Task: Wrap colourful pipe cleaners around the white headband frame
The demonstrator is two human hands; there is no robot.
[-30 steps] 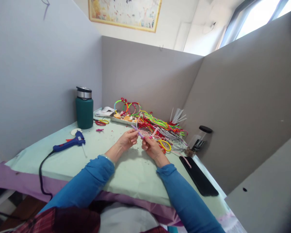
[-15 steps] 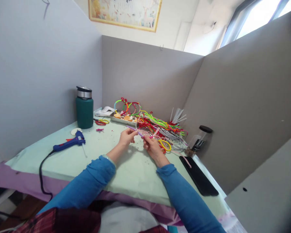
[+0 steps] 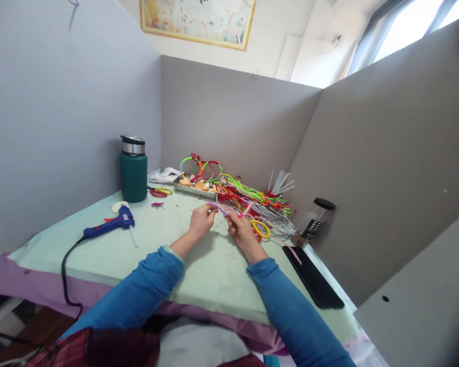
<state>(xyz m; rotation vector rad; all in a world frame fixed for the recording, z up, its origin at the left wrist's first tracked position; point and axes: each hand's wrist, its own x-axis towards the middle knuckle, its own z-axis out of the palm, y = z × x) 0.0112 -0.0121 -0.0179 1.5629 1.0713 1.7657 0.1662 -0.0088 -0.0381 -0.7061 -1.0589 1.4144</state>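
Between my hands runs a thin purple fuzzy stem [image 3: 222, 209], with a pink part near the right end. My left hand [image 3: 202, 221] pinches it toward its left end. The fingers of my right hand [image 3: 240, 230] are closed on its other end. A thin pale loop [image 3: 218, 192] rises just above the stem. Right behind my hands lies a heap of colourful fuzzy stems [image 3: 252, 196], red, green, grey and pink. Yellow-handled scissors [image 3: 260, 229] lie beside my right hand, their blades hidden.
A blue glue gun [image 3: 109, 226], a green bottle [image 3: 133, 176] and red-yellow scissors [image 3: 159, 192] are at the left. A metal tray [image 3: 195, 191] with colourful rings stands at the back. A black phone-like slab [image 3: 313, 278] and a clear jar [image 3: 309, 224] are at the right.
My left hand has turned slightly and its fingers have closed more around the purple stem. The pale loop has shifted to the right. My right hand has barely moved.
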